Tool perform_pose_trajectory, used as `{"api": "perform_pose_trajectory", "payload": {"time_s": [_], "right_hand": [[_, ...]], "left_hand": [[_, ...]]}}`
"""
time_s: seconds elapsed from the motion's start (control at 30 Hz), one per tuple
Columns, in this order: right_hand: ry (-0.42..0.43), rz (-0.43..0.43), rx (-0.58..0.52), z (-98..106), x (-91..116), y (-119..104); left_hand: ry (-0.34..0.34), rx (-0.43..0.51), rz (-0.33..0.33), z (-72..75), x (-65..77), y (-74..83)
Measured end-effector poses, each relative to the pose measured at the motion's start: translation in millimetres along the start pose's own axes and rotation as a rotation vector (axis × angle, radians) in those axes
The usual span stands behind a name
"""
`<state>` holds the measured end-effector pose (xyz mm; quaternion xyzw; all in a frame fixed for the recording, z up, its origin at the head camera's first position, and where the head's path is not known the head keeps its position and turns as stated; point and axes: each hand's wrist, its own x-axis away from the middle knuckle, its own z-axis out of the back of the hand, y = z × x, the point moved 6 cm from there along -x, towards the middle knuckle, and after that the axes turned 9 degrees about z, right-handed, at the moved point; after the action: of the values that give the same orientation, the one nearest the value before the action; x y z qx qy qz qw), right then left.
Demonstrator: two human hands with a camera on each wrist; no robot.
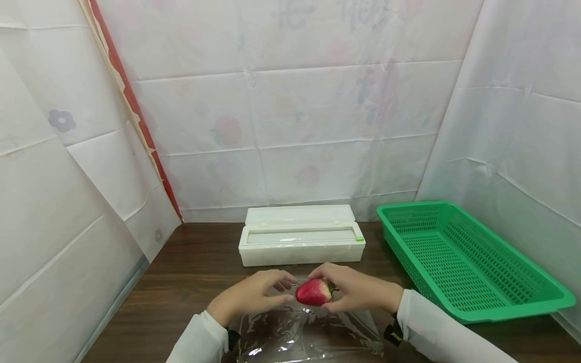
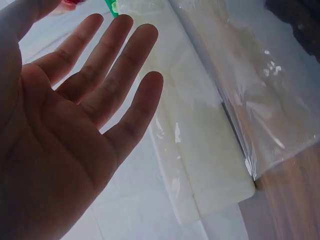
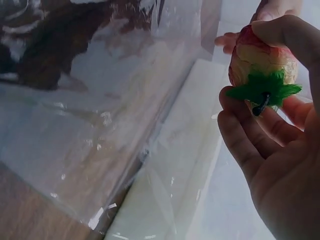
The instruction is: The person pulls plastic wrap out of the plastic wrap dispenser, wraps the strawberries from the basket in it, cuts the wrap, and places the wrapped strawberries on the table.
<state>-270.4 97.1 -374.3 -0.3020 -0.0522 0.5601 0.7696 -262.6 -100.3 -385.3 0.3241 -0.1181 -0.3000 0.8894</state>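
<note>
A red strawberry (image 1: 313, 292) with a pale top and green leaves is pinched between the thumb and fingers of my right hand (image 1: 351, 288). Its leafy cap and dark stem face the camera in the right wrist view, where the strawberry (image 3: 265, 60) sits at the fingertips. My left hand (image 1: 256, 293) is beside the strawberry's tip with its thumb and fingers apart, holding nothing; the left wrist view shows its palm and loosely spread fingers (image 2: 125, 75). Under both hands a sheet of clear plastic film (image 1: 313, 335) lies spread over the dark wooden table.
Behind the hands stands a white cling film box (image 1: 301, 253) with its lid raised. A green plastic basket (image 1: 454, 311) with slotted sides is at the right. White printed sheeting (image 1: 295, 111) hangs at the back and both sides of the table (image 1: 181, 282).
</note>
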Motion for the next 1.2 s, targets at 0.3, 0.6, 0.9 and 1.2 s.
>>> {"api": "perform_pose_trajectory", "payload": {"time_s": [0.3, 0.6, 0.9, 1.2], "right_hand": [[0.01, -0.07, -0.012, -6, -2, 4], [0.007, -0.065, -0.056, -13, 4, 7], [0.027, -0.113, -0.17, -16, 9, 9], [0.012, -0.056, -0.155, -20, 12, 5]], "left_hand": [[0.023, -0.012, -0.054, -4.9, -2.6, 5.8], [-0.01, 0.025, -0.029, -9.4, -2.1, 5.7], [-0.003, 0.005, -0.029, -11.7, 0.6, 2.0], [-0.005, -0.03, -0.053, -21.4, 2.2, 2.6]]}}
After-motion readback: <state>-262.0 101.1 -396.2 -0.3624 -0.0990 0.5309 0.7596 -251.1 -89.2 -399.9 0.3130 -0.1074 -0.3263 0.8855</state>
